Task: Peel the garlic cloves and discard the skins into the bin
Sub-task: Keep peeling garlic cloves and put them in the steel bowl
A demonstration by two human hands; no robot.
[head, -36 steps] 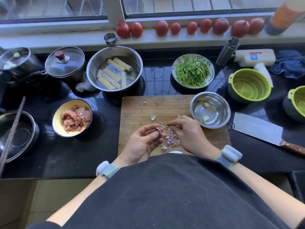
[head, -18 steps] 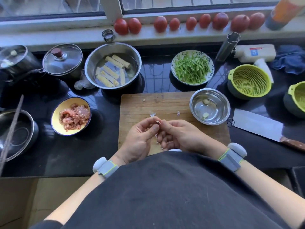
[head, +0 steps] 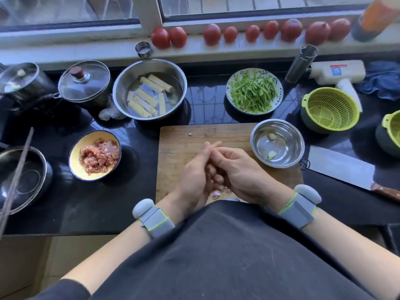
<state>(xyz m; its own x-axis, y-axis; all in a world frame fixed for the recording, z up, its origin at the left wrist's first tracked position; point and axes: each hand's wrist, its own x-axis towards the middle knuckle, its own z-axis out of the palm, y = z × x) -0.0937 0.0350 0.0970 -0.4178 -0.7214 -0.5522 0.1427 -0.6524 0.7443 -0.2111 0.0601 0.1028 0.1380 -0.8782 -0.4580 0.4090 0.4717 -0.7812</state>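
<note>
Left hand and right hand pressed together over the cutting board, fingers interlocked; grasp impossible to tell, any clove between them hidden. Purple garlic skins half covered beneath the wrists. Two peeled cloves in the steel bowl just right of the right hand.

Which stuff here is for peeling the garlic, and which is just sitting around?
For the garlic job:
left hand
right hand
garlic skins
peeled cloves
small steel bowl
cutting board

Just sitting around:
minced meat
green vegetable strips
tomatoes
cleaver
</note>
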